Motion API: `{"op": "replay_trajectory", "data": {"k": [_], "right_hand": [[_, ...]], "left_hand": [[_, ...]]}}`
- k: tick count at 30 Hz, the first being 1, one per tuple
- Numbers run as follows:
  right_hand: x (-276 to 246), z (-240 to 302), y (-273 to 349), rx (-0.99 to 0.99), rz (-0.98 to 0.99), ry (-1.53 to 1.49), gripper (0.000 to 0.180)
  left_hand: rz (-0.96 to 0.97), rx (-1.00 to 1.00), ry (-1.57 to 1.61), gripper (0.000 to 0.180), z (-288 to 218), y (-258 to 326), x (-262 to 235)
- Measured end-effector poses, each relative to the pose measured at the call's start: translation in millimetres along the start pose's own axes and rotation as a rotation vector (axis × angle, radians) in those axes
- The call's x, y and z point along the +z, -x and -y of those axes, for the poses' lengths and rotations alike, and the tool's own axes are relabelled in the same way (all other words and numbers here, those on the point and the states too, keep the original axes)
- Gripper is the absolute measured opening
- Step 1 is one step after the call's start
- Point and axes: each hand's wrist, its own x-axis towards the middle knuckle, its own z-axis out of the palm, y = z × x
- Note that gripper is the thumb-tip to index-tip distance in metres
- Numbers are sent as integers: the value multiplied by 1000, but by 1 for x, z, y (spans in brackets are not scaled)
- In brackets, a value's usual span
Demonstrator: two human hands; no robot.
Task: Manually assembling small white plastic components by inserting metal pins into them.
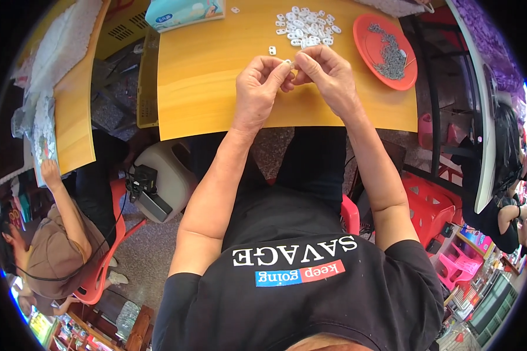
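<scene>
Above the yellow wooden table, my left hand (257, 88) and my right hand (331, 79) come together with thumbs and forefingers pinched. A small white plastic piece (287, 62) shows at the tips of my left fingers. Whatever my right fingertips hold is too small and covered to make out. Just beyond my hands lies a heap of small white oval plastic pieces with holes (306, 25). One loose white piece (272, 51) rests apart from the heap, near my left hand. To the right, a red plate (363, 55) bears a pile of small grey metal parts (392, 58).
A light-blue tissue pack (184, 13) lies at the table's far left, with another small white piece (235, 10) beside it. At a second table (76, 111) on the left, a person in brown (58, 251) sits on a red chair. More red chairs (430, 205) stand at my right.
</scene>
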Motion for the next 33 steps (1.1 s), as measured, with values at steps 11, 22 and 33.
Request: {"op": "replay_trajectory", "data": {"k": [11, 22, 33], "right_hand": [[10, -13, 10, -154, -96, 59, 14], [31, -14, 17, -168, -206, -66, 11], [-42, 1, -20, -442, -95, 784, 10]], "left_hand": [[61, -15, -14, 11, -2, 4, 2], [23, -1, -41, 8, 2, 2, 1], [-42, 28, 84, 12, 3, 0, 1]]}}
